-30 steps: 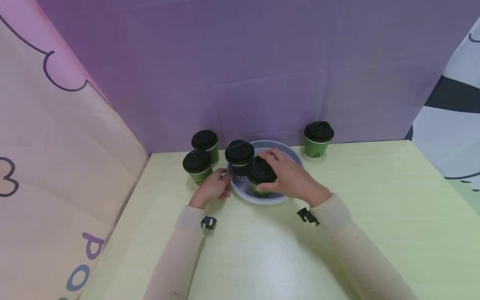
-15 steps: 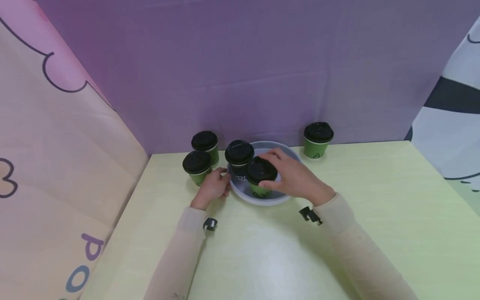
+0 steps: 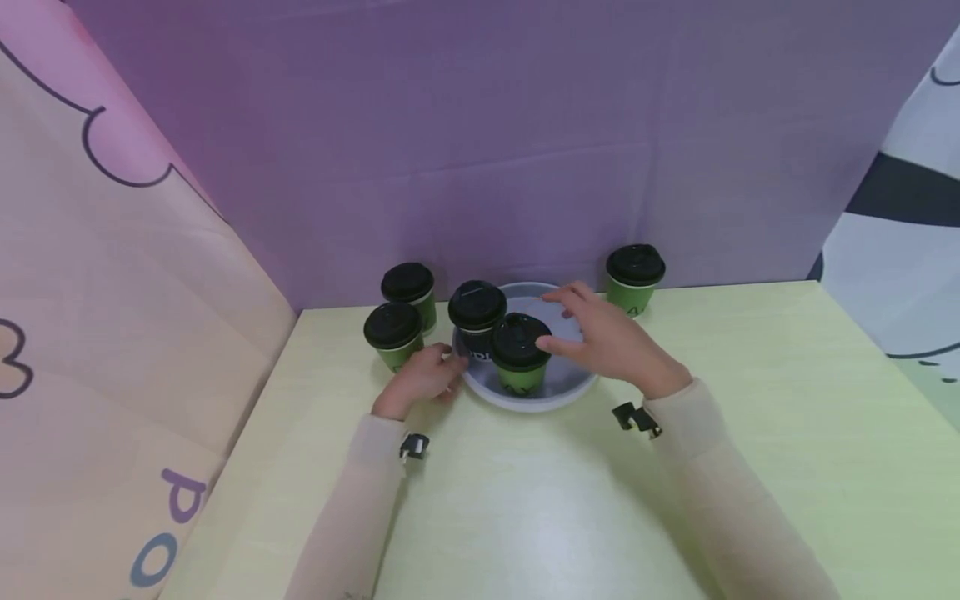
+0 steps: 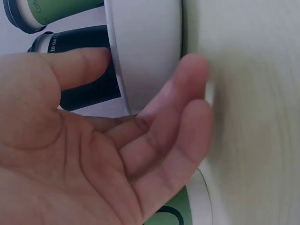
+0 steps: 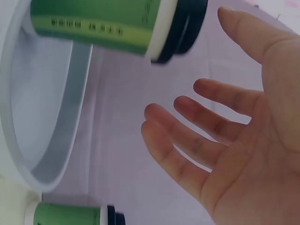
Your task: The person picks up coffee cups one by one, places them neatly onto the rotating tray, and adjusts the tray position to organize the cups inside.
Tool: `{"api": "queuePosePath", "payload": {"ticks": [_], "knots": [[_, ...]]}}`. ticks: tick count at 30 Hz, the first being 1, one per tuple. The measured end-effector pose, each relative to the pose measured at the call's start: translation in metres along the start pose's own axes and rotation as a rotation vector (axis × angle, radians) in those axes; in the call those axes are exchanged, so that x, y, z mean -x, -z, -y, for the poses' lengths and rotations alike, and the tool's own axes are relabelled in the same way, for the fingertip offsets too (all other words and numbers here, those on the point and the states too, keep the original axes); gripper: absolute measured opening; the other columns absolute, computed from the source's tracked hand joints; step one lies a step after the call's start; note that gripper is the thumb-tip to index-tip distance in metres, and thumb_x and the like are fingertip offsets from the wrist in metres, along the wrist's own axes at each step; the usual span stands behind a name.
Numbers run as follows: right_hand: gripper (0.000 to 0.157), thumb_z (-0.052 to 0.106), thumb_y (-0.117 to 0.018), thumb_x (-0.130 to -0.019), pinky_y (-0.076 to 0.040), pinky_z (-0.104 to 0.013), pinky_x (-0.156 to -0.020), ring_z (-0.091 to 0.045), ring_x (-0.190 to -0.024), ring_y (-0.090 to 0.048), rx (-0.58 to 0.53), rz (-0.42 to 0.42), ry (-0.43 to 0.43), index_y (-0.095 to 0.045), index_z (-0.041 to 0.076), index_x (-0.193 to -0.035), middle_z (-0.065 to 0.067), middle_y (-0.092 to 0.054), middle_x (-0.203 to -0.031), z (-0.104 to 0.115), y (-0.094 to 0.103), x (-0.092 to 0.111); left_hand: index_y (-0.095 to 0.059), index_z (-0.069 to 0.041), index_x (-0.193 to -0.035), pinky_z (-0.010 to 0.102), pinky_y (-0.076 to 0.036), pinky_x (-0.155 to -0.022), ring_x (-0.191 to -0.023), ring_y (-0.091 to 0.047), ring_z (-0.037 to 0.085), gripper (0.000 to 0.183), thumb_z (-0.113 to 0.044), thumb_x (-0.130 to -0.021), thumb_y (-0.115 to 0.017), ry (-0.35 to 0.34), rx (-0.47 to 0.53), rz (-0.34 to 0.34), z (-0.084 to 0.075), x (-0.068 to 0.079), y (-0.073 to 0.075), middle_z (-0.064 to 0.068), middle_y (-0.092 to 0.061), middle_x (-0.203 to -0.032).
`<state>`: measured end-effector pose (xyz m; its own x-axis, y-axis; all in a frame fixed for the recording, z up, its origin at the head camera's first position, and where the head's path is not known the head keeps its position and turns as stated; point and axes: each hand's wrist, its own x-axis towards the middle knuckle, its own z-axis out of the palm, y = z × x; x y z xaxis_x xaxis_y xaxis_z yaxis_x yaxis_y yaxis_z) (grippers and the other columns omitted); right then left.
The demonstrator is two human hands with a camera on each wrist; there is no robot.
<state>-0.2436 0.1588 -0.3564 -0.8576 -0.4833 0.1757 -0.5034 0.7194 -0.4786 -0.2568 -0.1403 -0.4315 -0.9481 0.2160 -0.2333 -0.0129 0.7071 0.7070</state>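
A green paper cup with a black lid (image 3: 521, 367) stands upright on the round grey plate (image 3: 536, 404). Beside it on the plate is a dark cup with a black lid (image 3: 477, 308). My right hand (image 3: 618, 346) is just right of the green cup, fingers spread; the right wrist view shows a gap between that hand (image 5: 234, 136) and the cup's lid (image 5: 183, 33). At the plate's left edge is my left hand (image 3: 420, 379), loosely bent. In the left wrist view its thumb (image 4: 84, 65) lies near the rim; contact is uncertain.
Two green lidded cups stand left of the plate: a nearer one (image 3: 393, 329) close to my left hand and another behind it (image 3: 411, 287). One more green cup (image 3: 633, 275) stands at the back right. A purple backdrop (image 3: 525, 150) rises behind the table (image 3: 510, 500).
My right hand has let go of the green cup and moved right, its fingers opening. The cup stays on the plate. My left hand has shifted slightly, its fingers looser.
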Motion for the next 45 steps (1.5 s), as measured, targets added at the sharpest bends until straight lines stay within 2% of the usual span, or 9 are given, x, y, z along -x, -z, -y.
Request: {"api": "queuePosePath", "payload": {"ticks": [3, 8, 12, 17, 22, 27, 32, 39, 45], "knots": [[0.065, 0.046, -0.069, -0.097, -0.054, -0.048, -0.092, -0.028, -0.120, -0.059, -0.029, -0.035, -0.015, -0.049, 0.011, -0.148, -0.010, -0.050, -0.142, -0.011, 0.006, 0.001, -0.052, 0.006, -0.141, 0.036, -0.056, -0.082, -0.073, -0.070, 0.023, 0.057, -0.039, -0.106, -0.052, 0.010, -0.038, 0.051, -0.002, 0.003, 0.001, 0.014, -0.073, -0.092], [0.057, 0.039, -0.069, -0.098, -0.053, -0.050, -0.091, -0.032, -0.117, -0.059, -0.069, -0.120, -0.047, -0.052, 0.008, -0.143, -0.014, -0.049, -0.137, -0.032, 0.012, 0.001, -0.066, -0.002, -0.113, 0.032, -0.055, -0.072, -0.071, -0.070, 0.023, 0.045, -0.045, -0.104, -0.054, 0.032, -0.083, 0.082, -0.005, 0.009, 0.002, 0.013, -0.072, -0.090], [0.057, 0.034, -0.070, -0.098, -0.052, -0.053, -0.094, -0.038, -0.116, -0.059, -0.074, -0.178, -0.108, -0.052, 0.005, -0.143, -0.019, -0.044, -0.141, -0.048, 0.016, 0.001, -0.065, -0.003, -0.111, 0.031, -0.054, -0.069, -0.072, -0.070, 0.024, 0.044, -0.046, -0.104, -0.053, 0.035, -0.080, 0.093, -0.006, 0.010, 0.001, 0.013, -0.073, -0.093], [0.056, 0.034, -0.066, -0.100, -0.048, -0.060, -0.098, -0.044, -0.123, -0.056, -0.091, -0.251, -0.210, -0.050, 0.004, -0.144, -0.023, -0.035, -0.149, -0.061, 0.020, 0.003, -0.064, -0.003, -0.110, 0.032, -0.054, -0.072, -0.073, -0.070, 0.024, 0.042, -0.043, -0.106, -0.052, 0.048, -0.060, 0.106, -0.005, 0.010, 0.000, 0.013, -0.072, -0.095], [0.058, 0.033, -0.067, -0.099, -0.039, -0.063, -0.109, -0.048, -0.134, -0.045, -0.097, -0.316, -0.247, -0.051, 0.000, -0.143, -0.025, -0.035, -0.152, -0.072, 0.020, 0.004, -0.064, -0.002, -0.109, 0.035, -0.056, -0.076, -0.072, -0.070, 0.025, 0.039, -0.039, -0.107, -0.051, 0.056, -0.018, 0.101, -0.004, 0.009, -0.002, 0.015, -0.071, -0.095], [0.058, 0.029, -0.069, -0.097, -0.028, -0.066, -0.117, -0.050, -0.145, -0.029, -0.079, -0.327, -0.274, -0.051, -0.002, -0.142, -0.025, -0.034, -0.155, -0.081, 0.017, 0.004, -0.064, -0.002, -0.109, 0.032, -0.054, -0.074, -0.071, -0.069, 0.024, 0.037, -0.037, -0.107, -0.050, 0.048, -0.004, 0.087, -0.004, 0.008, -0.003, 0.015, -0.071, -0.094], [0.060, 0.028, -0.069, -0.096, -0.030, -0.072, -0.111, -0.053, -0.141, -0.025, -0.045, -0.324, -0.280, -0.048, -0.002, -0.144, -0.025, -0.032, -0.159, -0.089, 0.013, 0.005, -0.064, -0.002, -0.106, 0.032, -0.052, -0.074, -0.070, -0.068, 0.023, 0.038, -0.036, -0.109, -0.047, 0.028, -0.018, 0.061, -0.002, 0.004, -0.003, 0.014, -0.071, -0.091], [0.066, 0.027, -0.069, -0.097, -0.027, -0.070, -0.110, -0.054, -0.138, -0.025, 0.024, -0.295, -0.272, -0.043, -0.003, -0.149, -0.027, -0.031, -0.159, -0.098, 0.008, 0.005, -0.064, -0.002, -0.101, 0.031, -0.051, -0.069, -0.069, -0.065, 0.025, 0.037, -0.033, -0.109, -0.046, 0.005, -0.003, 0.010, -0.001, 0.000, -0.005, 0.014, -0.070, -0.082], [0.068, 0.030, -0.068, -0.097, -0.026, -0.071, -0.107, -0.054, -0.138, -0.025, 0.055, -0.279, -0.276, -0.041, -0.001, -0.151, -0.028, -0.032, -0.158, -0.102, 0.008, 0.004, -0.060, 0.002, -0.124, 0.030, -0.053, -0.068, -0.070, -0.067, 0.023, 0.041, -0.033, -0.109, -0.045, 0.022, 0.013, -0.031, 0.000, -0.003, -0.008, 0.013, -0.070, -0.083]]}}
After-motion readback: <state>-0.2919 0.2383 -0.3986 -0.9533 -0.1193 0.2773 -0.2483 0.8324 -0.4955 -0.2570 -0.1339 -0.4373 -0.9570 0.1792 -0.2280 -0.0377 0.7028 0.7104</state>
